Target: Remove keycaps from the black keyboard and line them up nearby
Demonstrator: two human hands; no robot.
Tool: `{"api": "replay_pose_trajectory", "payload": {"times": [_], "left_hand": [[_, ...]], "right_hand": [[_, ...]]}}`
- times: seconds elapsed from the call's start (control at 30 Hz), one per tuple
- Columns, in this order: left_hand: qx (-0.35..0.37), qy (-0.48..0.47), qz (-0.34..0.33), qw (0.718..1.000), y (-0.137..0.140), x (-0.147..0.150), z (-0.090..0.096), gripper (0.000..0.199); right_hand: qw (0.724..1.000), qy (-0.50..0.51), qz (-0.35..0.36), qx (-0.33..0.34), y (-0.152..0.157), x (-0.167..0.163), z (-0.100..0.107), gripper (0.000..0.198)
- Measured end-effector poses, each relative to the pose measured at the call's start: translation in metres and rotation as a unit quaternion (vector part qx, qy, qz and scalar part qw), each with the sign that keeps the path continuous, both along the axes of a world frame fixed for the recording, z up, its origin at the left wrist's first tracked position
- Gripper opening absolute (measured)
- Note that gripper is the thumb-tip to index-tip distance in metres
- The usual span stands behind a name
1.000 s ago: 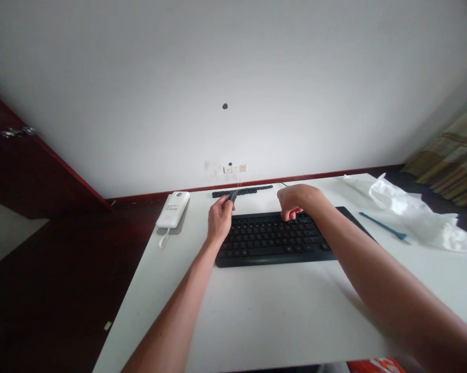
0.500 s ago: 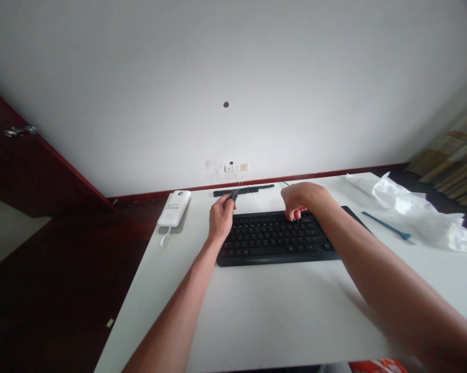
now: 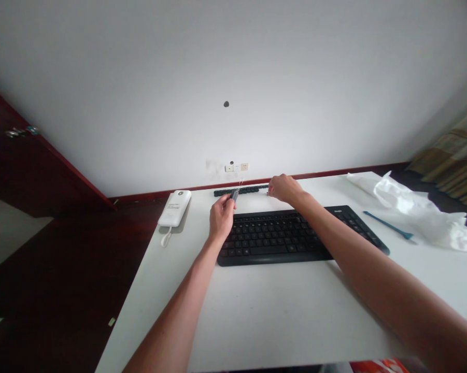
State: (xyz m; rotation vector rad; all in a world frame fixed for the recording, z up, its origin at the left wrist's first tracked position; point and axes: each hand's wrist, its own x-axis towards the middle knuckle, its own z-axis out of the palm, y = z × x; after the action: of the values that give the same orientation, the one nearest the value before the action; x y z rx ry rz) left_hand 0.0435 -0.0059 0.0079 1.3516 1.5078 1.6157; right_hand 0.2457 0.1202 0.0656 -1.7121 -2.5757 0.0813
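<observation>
My left hand (image 3: 221, 212) is closed round the dark handle of a keycap puller (image 3: 235, 195), whose thin wire loops point up and away. It is just above the back left corner of a black keyboard (image 3: 270, 250). My right hand (image 3: 283, 187) reaches over the keyboard to the right end of the rows of loose black keycaps (image 3: 237, 191) near the table's back edge. Its fingers are pinched together and point left; what they hold, if anything, is too small to make out. My right forearm covers part of the keyboard's right side.
A white power bank (image 3: 174, 208) with a short strap lies at the left of the white table (image 3: 249, 316). On the right lie a blue brush-ended stick (image 3: 388, 226) and a crumpled white plastic bag (image 3: 420, 212). Behind the table is a wall with sockets (image 3: 237, 167).
My right hand has moved from above the keyboard's upper keys back and left to the loose keycaps. My left hand stays in place with the keycap puller.
</observation>
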Motion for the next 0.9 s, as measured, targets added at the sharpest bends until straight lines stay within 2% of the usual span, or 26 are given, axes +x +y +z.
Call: {"api": "replay_pose_trajectory", "payload": {"times": [0.13, 0.37, 0.53, 0.73, 0.9], "left_hand": [[-0.004, 0.001, 0.003, 1.0, 0.0, 0.0, 0.0, 0.027], [0.002, -0.004, -0.003, 1.0, -0.001, 0.0, 0.001, 0.027], [0.003, -0.006, -0.004, 1.0, -0.001, 0.001, 0.0, 0.027], [0.001, -0.006, -0.003, 1.0, 0.0, 0.0, -0.002, 0.026], [0.001, -0.011, -0.015, 1.0, 0.001, -0.002, -0.003, 0.024]], "right_hand": [[1.0, 0.004, 0.025, 0.014, -0.001, -0.007, -0.01, 0.02], [0.997, 0.025, 0.076, 0.006, 0.003, -0.009, -0.017, 0.014], [0.996, 0.044, 0.077, 0.012, 0.006, -0.009, -0.022, 0.017], [0.995, 0.066, 0.069, -0.003, 0.011, 0.0, -0.013, 0.013], [0.996, 0.066, 0.054, 0.014, 0.016, 0.01, -0.006, 0.013]]}}
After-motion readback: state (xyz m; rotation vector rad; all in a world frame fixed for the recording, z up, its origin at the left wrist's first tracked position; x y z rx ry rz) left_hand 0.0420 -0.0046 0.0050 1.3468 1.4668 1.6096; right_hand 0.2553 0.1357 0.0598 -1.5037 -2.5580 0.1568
